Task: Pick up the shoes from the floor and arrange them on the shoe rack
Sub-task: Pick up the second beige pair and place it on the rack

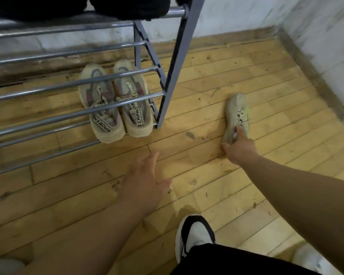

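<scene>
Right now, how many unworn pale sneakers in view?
3: left sneaker and right sneaker side by side under the rack bars; third sneaker on open floor right of it, held by the right hand. Top-tier dark shapes may be shoes.

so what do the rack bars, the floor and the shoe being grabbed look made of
Rack bars: probably polished metal, going by the bright streaks along them. Floor: wood planks, yellowish and scuffed, seams showing. Shoe: seemingly pale mesh fabric with laces, though blurred.
</scene>
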